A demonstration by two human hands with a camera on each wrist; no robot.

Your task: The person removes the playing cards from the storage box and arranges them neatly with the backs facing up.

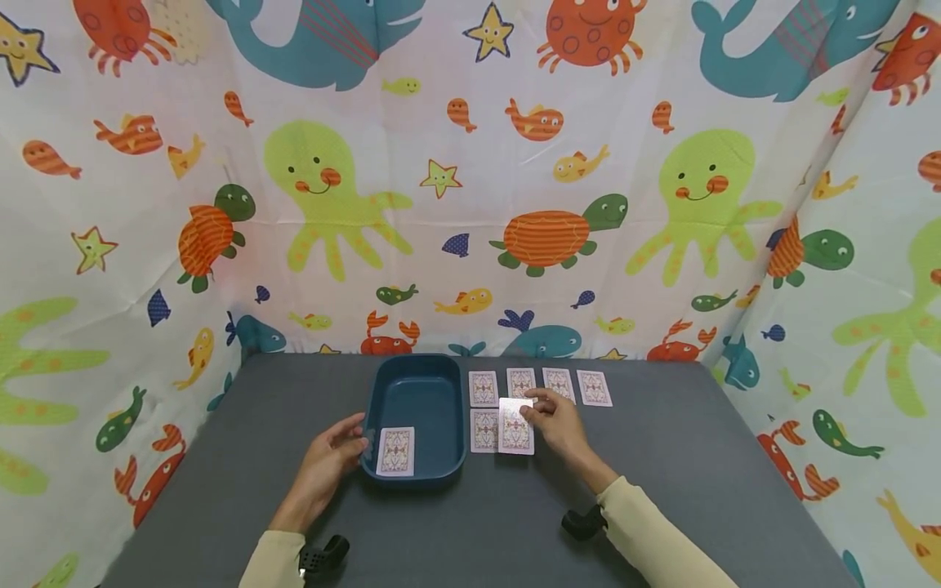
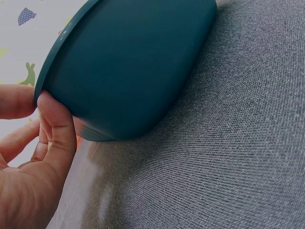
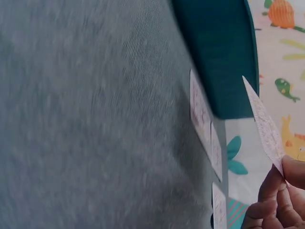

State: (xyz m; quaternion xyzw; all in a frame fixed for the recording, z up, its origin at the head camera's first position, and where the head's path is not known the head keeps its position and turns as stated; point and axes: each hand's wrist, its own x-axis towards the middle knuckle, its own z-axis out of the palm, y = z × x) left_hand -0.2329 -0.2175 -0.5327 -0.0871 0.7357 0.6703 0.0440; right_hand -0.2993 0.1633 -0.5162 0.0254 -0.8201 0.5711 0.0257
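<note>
My left hand (image 1: 328, 461) pinches the left rim of a dark blue rectangular tray (image 1: 459, 408); the left wrist view has thumb and fingers on either side of that rim (image 2: 45, 71). One patterned playing card (image 1: 395, 452) lies face down inside the tray, at its near left. In my right hand (image 1: 560, 426) a playing card (image 1: 516, 429) is pinched by its edge, lifted off the table with its patterned back up. It overlaps the near-row card (image 1: 483, 431) in the head view. From the right wrist view the held card (image 3: 264, 126) appears nearly edge-on, between thumb and fingers.
Right of the tray, face-down cards form a back row: one card (image 1: 483, 389) by the tray, another (image 1: 521, 382), a third (image 1: 558, 381) partly behind my right fingers, and an outer one (image 1: 595, 388). A grey cloth covers the table (image 1: 470, 531). A sea-animal curtain (image 1: 456, 229) hangs behind.
</note>
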